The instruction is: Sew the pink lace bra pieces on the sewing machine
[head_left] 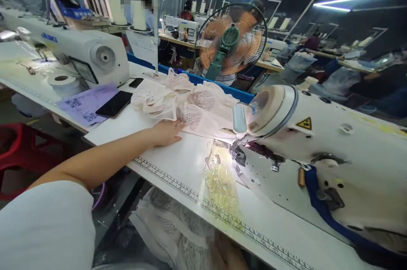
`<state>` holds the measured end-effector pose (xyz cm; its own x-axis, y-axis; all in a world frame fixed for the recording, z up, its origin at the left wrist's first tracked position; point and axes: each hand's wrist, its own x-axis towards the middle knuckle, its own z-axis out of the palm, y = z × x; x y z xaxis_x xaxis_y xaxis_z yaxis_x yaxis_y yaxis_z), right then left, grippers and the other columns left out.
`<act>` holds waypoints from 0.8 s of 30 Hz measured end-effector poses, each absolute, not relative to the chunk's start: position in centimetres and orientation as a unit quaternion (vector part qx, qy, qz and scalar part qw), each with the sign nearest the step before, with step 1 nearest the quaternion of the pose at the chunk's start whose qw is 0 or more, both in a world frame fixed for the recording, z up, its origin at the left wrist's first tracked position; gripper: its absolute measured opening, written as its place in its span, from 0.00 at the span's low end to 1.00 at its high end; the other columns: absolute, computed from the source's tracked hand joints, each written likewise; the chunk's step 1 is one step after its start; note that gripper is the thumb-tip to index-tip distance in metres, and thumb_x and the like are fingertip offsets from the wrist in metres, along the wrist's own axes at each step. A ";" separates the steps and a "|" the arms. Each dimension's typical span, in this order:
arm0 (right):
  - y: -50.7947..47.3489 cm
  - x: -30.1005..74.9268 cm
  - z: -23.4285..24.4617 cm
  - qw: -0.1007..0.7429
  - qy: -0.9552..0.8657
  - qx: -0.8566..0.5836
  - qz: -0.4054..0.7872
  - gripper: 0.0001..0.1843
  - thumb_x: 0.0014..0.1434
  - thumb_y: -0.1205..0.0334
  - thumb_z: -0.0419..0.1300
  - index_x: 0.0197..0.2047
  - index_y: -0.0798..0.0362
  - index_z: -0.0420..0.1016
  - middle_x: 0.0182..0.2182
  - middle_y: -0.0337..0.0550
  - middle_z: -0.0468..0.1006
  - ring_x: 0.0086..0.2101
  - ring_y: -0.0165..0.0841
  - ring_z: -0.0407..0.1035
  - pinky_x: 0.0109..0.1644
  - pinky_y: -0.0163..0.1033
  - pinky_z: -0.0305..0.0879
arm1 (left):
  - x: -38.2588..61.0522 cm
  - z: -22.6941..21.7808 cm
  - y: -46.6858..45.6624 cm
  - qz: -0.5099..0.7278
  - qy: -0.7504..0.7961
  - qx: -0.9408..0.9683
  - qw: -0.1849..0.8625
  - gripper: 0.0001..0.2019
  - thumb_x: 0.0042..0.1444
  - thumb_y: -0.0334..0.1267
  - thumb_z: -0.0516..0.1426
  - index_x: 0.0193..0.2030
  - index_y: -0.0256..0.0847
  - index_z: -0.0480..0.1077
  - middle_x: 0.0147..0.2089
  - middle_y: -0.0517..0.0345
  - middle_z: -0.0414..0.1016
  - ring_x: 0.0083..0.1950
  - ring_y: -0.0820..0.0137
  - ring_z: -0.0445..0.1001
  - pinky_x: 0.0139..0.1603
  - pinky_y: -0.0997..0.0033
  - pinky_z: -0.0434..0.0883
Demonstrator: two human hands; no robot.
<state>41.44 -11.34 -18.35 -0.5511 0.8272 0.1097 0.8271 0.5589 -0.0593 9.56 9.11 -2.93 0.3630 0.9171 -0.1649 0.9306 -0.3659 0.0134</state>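
Observation:
Pale pink lace bras [203, 111] lie in a loose pile on the white sewing table, left of the sewing machine's needle area. My left hand [167, 133] rests on the tabletop at the pile's near edge. Its fingers are apart, with the fingertips touching the fabric. Below the table edge, more pale lace garments [178, 227] hang over my lap. Beside them, in shadow, is part of my right hand or forearm [227, 251]; its fingers are hidden by the table and cloth. The sewing machine head [318, 130] stands on the right, its lamp lit over the needle.
A ruler strip [190, 193] runs along the table's front edge. At left are a black phone [114, 104], a purple printed sheet [85, 102], a tape roll [63, 83] and another sewing machine [79, 49]. A fan [230, 41] stands behind; a red stool [25, 151] is at lower left.

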 end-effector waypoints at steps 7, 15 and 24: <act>-10.8 43.2 -22.9 0.144 -0.807 -0.571 0.038 0.19 0.64 0.51 0.49 0.42 0.48 0.81 0.39 0.49 0.82 0.40 0.49 0.77 0.37 0.52 0.77 | 8.7 -2.9 -1.7 0.233 0.404 0.845 0.262 0.16 0.63 0.40 0.51 0.55 0.37 0.68 0.55 0.48 0.74 0.56 0.67 0.71 0.57 0.70 0.66; -12.1 46.1 -22.6 0.067 -0.762 -0.630 0.136 0.32 0.63 0.41 0.43 0.45 0.57 0.80 0.42 0.54 0.81 0.38 0.43 0.78 0.36 0.39 0.75 | 9.6 -13.1 -10.8 0.061 0.415 0.820 0.388 0.15 0.55 0.38 0.60 0.50 0.39 0.73 0.46 0.49 0.77 0.46 0.61 0.76 0.47 0.68 0.72; -14.1 46.3 -20.7 0.074 -0.697 -0.695 0.161 0.45 0.57 0.28 0.38 0.41 0.61 0.79 0.40 0.63 0.80 0.40 0.47 0.76 0.41 0.44 0.73 | 13.5 -22.1 -11.9 0.101 0.423 0.869 0.237 0.29 0.48 0.43 0.65 0.57 0.41 0.68 0.60 0.45 0.67 0.56 0.53 0.68 0.55 0.56 0.66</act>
<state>46.26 -14.14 -20.70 -0.0244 0.9923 -0.1213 0.9446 -0.0168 -0.3277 13.49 -11.91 -22.09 0.6223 0.7824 -0.0248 0.6866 -0.5303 0.4973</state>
